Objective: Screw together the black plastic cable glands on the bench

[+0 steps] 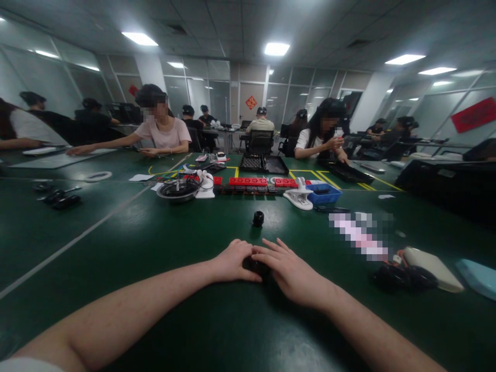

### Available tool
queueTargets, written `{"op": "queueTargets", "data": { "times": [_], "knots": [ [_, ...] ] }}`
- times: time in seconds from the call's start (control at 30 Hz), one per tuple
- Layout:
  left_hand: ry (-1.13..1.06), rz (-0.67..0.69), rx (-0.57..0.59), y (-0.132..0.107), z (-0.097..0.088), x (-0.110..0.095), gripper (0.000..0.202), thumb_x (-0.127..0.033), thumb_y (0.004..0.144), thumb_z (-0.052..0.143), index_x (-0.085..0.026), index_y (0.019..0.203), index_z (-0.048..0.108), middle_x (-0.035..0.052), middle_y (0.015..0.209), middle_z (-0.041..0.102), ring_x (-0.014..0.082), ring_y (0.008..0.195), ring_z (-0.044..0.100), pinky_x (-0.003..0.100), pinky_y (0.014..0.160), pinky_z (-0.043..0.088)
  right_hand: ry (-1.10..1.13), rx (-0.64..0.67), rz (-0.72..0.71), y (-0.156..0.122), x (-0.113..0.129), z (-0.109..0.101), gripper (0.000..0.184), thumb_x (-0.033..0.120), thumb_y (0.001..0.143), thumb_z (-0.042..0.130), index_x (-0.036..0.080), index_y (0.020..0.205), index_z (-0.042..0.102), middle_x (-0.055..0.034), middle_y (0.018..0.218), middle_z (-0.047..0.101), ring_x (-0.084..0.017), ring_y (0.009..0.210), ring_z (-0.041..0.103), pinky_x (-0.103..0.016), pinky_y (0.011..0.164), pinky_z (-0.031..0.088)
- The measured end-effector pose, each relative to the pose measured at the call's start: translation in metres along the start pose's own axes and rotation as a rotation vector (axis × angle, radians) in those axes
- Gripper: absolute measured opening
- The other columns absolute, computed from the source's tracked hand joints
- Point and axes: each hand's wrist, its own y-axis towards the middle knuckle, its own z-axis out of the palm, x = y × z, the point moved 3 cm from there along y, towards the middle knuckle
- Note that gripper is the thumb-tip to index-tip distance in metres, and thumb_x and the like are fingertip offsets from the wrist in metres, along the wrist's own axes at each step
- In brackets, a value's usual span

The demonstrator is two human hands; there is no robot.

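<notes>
A dark rounded object (256, 265) sits low over the green table between my hands, mostly covered, so its kind is unclear. My left hand (234, 261) curves around its left side, thumb toward me, and holds it. From the right, my right hand (289, 268) reaches over the object with fingers stretched and a little spread; its fingertips lie over the top, close to my left fingers. Just beyond both hands a small black ribbed cylindrical part (258, 218) stands upright on the table, touched by neither.
Farther back are a row of red blocks (248, 181), a bowl of black cables (177, 189), a white clip-like stand (299, 197) and a blue bin (324, 193). Black headphones (405, 277) and a cream case (432, 267) lie right. Two people sit across the table.
</notes>
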Motion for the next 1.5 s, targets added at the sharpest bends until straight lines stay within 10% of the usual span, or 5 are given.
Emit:
{"op": "queueTargets", "data": {
  "times": [0.3,0.53,0.87,1.5],
  "knots": [
    [0.011,0.014,-0.018,0.000,0.002,0.001,0.041,-0.054,0.066,0.063,-0.018,0.083,0.054,-0.0010,0.080,0.057,0.0185,0.078,0.052,0.030,0.074,0.033,-0.021,-0.487,0.090,-0.002,0.005,-0.003,0.028,0.022,0.076,0.047,0.017,0.103,0.050,-0.0097,0.098,0.058,-0.023,0.092,0.053,-0.043,0.084,0.041],
    [0.037,0.037,-0.021,0.001,0.006,0.006,0.037,-0.052,0.070,0.060,-0.018,0.081,0.052,-0.0003,0.080,0.056,0.0181,0.077,0.051,0.030,0.074,0.034,-0.136,-0.351,0.420,0.007,0.000,0.017,0.045,0.048,0.068,0.059,0.016,0.099,0.049,-0.0085,0.091,0.056,-0.022,0.082,0.054,-0.034,0.067,0.045],
    [0.047,0.015,-0.016,0.002,0.006,0.004,0.033,-0.046,0.069,0.062,-0.018,0.082,0.052,-0.0004,0.081,0.055,0.0178,0.078,0.050,0.030,0.075,0.035,-0.380,-0.227,0.361,0.012,0.005,0.016,0.027,0.042,0.076,0.054,0.016,0.081,0.055,-0.0059,0.076,0.059,-0.020,0.070,0.054,-0.029,0.058,0.040],
    [-0.008,0.000,0.023,-0.001,0.000,-0.002,0.049,-0.052,0.067,0.063,-0.020,0.102,0.055,0.0038,0.095,0.058,0.0219,0.088,0.051,0.034,0.081,0.033,0.360,0.046,0.050,0.004,-0.007,-0.004,0.044,0.004,0.078,0.043,0.023,0.116,0.050,-0.0017,0.131,0.044,-0.014,0.119,0.040,-0.032,0.100,0.033]
  ]
}}
